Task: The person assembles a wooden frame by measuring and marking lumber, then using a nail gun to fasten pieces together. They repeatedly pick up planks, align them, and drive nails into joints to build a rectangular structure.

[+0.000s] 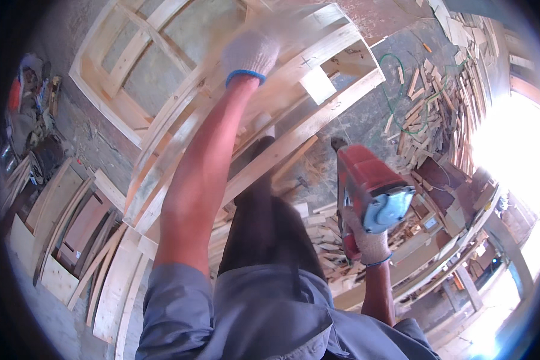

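Observation:
My right hand (372, 245), in a pale knit glove, is closed around the handle of a red nail gun (375, 174) with a blue-grey end cap. The tool is held up at my right side, apart from the wood, and its narrow nose points away from me. My left hand (251, 51), gloved with a blue cuff, reaches far out over a wooden frame (309, 127) of pale strips and cross pieces. Its fingers are smeared by motion, so I cannot tell whether they grip the wood. A small pale block (318, 86) shows within the frame's right end.
A hammer (300, 183) lies on the floor by my legs. Loose wood strips (426, 99) are piled at the far right beside a green hose (391, 108). Curved wooden pieces (66, 222) stand at the left, with more scrap around my feet.

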`<action>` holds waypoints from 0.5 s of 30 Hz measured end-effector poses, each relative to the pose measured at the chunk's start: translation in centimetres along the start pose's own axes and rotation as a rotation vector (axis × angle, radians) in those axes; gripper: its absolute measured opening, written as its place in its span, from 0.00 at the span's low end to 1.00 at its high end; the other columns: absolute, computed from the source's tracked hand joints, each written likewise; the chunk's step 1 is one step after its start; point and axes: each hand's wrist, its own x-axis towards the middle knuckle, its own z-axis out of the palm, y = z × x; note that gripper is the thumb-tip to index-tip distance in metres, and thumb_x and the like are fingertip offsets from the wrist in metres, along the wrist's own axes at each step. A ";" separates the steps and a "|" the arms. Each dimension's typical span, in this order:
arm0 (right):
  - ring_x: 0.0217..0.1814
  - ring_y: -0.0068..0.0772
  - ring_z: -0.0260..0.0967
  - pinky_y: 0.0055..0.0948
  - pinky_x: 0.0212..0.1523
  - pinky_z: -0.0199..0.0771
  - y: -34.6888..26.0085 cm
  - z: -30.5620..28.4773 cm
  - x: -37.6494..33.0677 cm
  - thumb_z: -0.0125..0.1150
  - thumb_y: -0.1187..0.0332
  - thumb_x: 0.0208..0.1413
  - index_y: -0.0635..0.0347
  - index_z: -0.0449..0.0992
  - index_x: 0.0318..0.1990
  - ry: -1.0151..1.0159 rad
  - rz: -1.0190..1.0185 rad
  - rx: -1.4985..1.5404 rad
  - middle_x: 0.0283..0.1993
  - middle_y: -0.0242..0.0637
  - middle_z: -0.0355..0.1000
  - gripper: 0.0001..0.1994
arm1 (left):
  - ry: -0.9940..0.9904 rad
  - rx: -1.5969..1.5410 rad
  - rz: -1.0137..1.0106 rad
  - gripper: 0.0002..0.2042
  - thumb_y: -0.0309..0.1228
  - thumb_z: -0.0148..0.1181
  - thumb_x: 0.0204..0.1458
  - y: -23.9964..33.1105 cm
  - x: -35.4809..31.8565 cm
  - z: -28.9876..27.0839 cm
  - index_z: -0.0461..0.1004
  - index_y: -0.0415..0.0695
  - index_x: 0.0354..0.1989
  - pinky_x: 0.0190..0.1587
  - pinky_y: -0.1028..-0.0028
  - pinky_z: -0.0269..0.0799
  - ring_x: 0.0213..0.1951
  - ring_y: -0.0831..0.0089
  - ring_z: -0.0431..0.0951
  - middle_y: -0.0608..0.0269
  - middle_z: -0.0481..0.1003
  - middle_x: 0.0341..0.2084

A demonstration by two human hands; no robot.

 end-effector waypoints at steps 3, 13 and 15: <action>0.32 0.21 0.69 0.27 0.32 0.70 4.1 3.7 -2.4 0.70 0.64 0.55 0.59 0.75 0.45 0.015 0.075 0.123 0.33 0.26 0.73 0.14 | 0.034 -0.067 0.015 0.24 0.46 0.38 0.66 0.1 1.1 0.2 0.80 0.45 0.35 0.41 0.44 0.77 0.36 0.40 0.82 0.43 0.81 0.32; 0.35 0.44 0.81 0.41 0.37 0.77 13.6 15.3 -15.2 0.68 0.54 0.55 0.61 0.82 0.42 -0.198 0.726 0.284 0.31 0.48 0.80 0.18 | 0.207 -0.013 0.431 0.18 0.41 0.50 0.65 -3.4 -12.4 -6.2 0.77 0.48 0.57 0.57 0.52 0.72 0.54 0.44 0.77 0.45 0.77 0.53; 0.28 0.51 0.77 0.44 0.34 0.75 17.6 19.4 -18.8 0.65 0.54 0.55 0.62 0.79 0.38 -0.156 0.697 0.285 0.27 0.48 0.77 0.17 | 0.192 0.039 0.442 0.17 0.35 0.51 0.65 -5.4 -19.6 -6.8 0.75 0.44 0.58 0.59 0.53 0.71 0.56 0.46 0.76 0.46 0.76 0.55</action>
